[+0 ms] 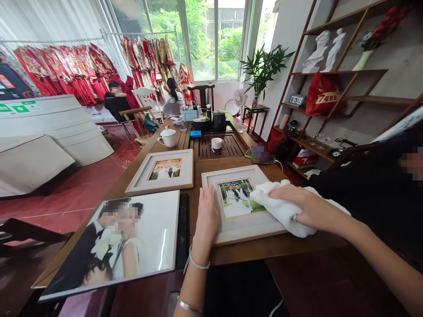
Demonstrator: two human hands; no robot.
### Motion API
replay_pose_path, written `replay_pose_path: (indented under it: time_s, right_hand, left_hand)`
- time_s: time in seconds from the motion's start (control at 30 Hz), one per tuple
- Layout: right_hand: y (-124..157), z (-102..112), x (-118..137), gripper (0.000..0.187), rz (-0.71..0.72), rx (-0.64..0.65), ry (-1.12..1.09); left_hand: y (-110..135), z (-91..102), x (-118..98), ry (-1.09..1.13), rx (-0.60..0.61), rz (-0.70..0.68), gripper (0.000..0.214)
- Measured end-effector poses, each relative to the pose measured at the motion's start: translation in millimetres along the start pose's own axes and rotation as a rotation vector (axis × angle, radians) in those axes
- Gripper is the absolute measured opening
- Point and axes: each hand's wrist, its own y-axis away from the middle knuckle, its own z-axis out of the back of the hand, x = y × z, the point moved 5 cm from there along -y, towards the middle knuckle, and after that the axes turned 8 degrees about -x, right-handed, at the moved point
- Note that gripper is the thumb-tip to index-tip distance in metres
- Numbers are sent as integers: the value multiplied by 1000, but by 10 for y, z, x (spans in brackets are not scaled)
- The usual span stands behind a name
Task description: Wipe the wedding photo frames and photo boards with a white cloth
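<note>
A white-framed wedding photo [231, 229] lies flat on the wooden table [251, 251] in front of me. My left hand [206, 213] rests flat on the frame's left border, fingers stretched out. My right hand [304, 207] presses a white cloth [280, 207] onto the frame's right side, fingers curled over the cloth.
A second framed photo [161, 171] lies further back on the left. A large glossy wedding print [115, 240] overhangs the near left edge. A teapot [168, 137], cup [217, 142] and kettles [211, 121] stand on the tea tray behind. Two people sit by red garments [66, 66]. Shelves [330, 88] stand at right.
</note>
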Motion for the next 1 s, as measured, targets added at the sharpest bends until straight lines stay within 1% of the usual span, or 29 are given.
replay_pose_path:
  time_s: [0.13, 0.3, 0.43, 0.57, 0.73, 0.87, 1.0]
  right_hand:
    - [-356, -107, -176, 63, 23, -96, 82]
    - [-843, -221, -403, 57, -31, -176, 207]
    - [-1185, -347, -445, 53, -90, -196, 248]
    - [-1412, -487, -334, 48, -105, -185, 216]
    - [-1518, -666, -106, 54, -39, -137, 190]
    - [-1471, -795, 159, 53, 71, -81, 69]
    - [-1258, -841, 446, 54, 160, 28, -67]
  left_hand:
    - [-2, -12, 32, -4, 4, 3, 67]
    - [-3, -37, 62, 0, 14, 15, 66]
    - [-8, -41, 72, -3, 12, 24, 67]
    - [-8, -29, 47, -40, 30, 18, 65]
    - [-7, -1, 20, -47, 4, -2, 61]
    - [-11, -1, 25, -4, -28, -2, 57]
    - [-8, -11, 43, 29, -62, 48, 55]
